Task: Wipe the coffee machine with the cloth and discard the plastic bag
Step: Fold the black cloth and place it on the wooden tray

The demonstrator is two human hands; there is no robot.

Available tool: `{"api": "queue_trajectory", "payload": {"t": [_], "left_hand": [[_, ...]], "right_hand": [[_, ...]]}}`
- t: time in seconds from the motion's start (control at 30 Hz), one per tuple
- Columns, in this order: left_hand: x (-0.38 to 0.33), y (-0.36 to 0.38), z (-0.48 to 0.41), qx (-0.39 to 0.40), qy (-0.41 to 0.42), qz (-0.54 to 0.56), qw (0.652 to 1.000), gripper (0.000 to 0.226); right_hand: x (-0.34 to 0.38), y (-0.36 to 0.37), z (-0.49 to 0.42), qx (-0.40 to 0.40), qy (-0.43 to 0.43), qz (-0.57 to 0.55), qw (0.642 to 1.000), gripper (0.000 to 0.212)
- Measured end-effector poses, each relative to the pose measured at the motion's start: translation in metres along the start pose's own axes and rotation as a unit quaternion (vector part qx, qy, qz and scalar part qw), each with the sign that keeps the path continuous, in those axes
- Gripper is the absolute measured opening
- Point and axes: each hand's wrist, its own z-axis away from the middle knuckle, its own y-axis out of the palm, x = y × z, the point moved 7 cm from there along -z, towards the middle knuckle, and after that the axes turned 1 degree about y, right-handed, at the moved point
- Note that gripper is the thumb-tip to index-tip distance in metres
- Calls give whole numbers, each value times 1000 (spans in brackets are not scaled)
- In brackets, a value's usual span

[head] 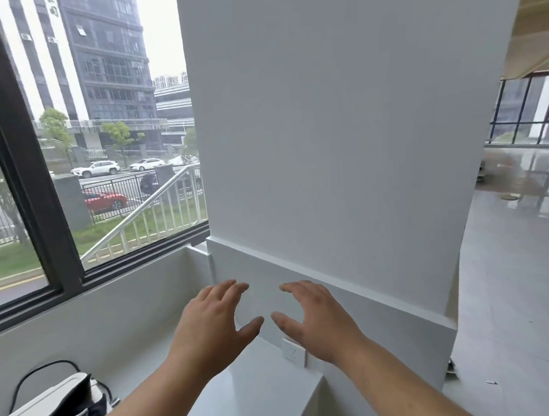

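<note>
While both arms reach forward over the white counter [245, 386], our left hand [209, 327] and right hand [318, 321] hover side by side, fingers spread wide, holding nothing. At lower left sits the coffee machine [38, 412] — white top, dark front, only partly in frame — well apart from both hands. Beneath our right hand, a wall socket [293, 351].

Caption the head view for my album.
Two empty hands, left hand and right hand, spread open before a white pillar.
</note>
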Motion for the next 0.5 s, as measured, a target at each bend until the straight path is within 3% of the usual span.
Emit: {"api": "queue_trajectory", "payload": {"t": [0.5], "left_hand": [[95,-66,52,-13,-12,26,1000,79]], "right_hand": [[128,45,1,7,-38,34,999,69]]}}
